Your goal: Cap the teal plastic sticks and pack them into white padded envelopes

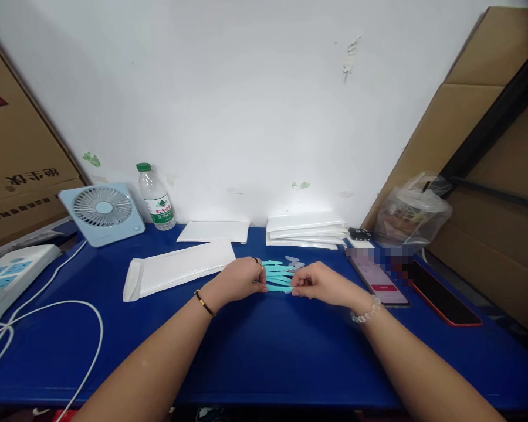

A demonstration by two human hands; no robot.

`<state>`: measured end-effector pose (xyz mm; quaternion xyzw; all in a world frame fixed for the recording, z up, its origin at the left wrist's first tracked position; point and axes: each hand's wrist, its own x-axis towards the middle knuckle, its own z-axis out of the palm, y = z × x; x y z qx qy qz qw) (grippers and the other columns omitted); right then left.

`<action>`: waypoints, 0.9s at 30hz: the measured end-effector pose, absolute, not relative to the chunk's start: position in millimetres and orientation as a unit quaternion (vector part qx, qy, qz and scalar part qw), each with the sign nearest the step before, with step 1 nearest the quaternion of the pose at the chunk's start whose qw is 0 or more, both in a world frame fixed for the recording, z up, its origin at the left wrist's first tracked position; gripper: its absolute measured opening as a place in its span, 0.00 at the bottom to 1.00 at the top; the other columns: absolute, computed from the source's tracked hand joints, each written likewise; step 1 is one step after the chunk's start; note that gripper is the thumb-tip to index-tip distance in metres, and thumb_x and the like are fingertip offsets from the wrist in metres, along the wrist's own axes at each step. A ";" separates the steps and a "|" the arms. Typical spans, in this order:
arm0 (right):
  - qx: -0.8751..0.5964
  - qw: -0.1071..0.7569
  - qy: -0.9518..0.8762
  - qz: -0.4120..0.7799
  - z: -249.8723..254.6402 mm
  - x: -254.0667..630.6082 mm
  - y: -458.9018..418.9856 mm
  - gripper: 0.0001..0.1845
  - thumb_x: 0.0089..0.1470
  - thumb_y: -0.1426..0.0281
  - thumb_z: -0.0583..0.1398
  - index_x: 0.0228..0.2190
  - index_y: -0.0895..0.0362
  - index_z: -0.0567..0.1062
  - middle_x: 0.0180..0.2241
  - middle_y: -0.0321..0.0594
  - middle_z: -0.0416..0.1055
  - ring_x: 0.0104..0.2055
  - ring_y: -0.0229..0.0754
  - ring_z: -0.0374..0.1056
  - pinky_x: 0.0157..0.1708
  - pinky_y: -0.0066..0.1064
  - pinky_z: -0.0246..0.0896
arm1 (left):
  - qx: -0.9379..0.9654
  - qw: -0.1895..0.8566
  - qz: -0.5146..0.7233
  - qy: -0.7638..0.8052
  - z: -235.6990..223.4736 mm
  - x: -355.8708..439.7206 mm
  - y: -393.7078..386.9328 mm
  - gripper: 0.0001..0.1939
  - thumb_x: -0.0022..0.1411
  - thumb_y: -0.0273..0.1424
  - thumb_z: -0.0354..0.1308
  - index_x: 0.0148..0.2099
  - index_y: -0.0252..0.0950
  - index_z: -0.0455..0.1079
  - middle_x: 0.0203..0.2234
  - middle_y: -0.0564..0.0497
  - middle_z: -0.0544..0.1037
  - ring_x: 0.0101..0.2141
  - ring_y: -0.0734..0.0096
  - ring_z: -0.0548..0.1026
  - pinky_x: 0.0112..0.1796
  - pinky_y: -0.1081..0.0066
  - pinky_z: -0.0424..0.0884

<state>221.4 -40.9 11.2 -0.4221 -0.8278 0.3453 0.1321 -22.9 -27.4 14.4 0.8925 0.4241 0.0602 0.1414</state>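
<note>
A thin turquoise strip (279, 289) spans the gap between my two hands, just above or on the blue table. My left hand (241, 279) pinches its left end between thumb and fingers. At the strip's other end, my right hand (317, 282) closes its thumb and fingertips on it. Directly behind lie several more turquoise strips (278, 274), side by side and partly covered by my fingers. A few greyish, translucent pieces (294, 261) sit just beyond them. What exactly the strips are, I cannot tell.
An open-ended white padded envelope (180, 268) lies to the left. Against the wall are another white envelope (213, 231) and a stack of them (305, 227). A fan (103, 212), a water bottle (157, 199), two phones (444, 293) and a bagged drink cup (411, 211) stand around.
</note>
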 end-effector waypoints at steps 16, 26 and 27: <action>-0.444 0.410 -0.663 0.443 8.2 239.8 -21.6 0.20 0.47 0.57 0.64 0.38 0.59 0.76 0.26 0.40 0.73 0.25 0.37 0.67 0.28 0.30 0.64 | 0.811 0.303 0.215 0.452 13.9 -41.7 -15.9 0.16 0.65 0.44 0.40 0.39 0.39 0.61 0.26 0.54 0.69 0.27 0.73 0.65 0.28 0.73 0.62; -0.425 0.466 -0.625 0.459 3.4 230.6 -22.3 0.17 0.51 0.57 0.61 0.35 0.57 0.71 0.27 0.38 0.73 0.25 0.37 0.70 0.27 0.28 0.63 | 0.837 0.201 0.224 0.458 18.0 -34.6 -18.5 0.15 0.66 0.39 0.40 0.34 0.38 0.63 0.25 0.54 0.68 0.27 0.72 0.65 0.29 0.72 0.59; -0.417 0.467 -0.622 0.469 2.1 228.6 -22.7 0.17 0.51 0.57 0.61 0.35 0.57 0.70 0.28 0.39 0.74 0.27 0.38 0.71 0.28 0.28 0.64 | 0.837 0.196 0.225 0.459 17.6 -34.1 -18.5 0.15 0.66 0.39 0.40 0.34 0.38 0.63 0.25 0.54 0.68 0.27 0.71 0.65 0.29 0.72 0.59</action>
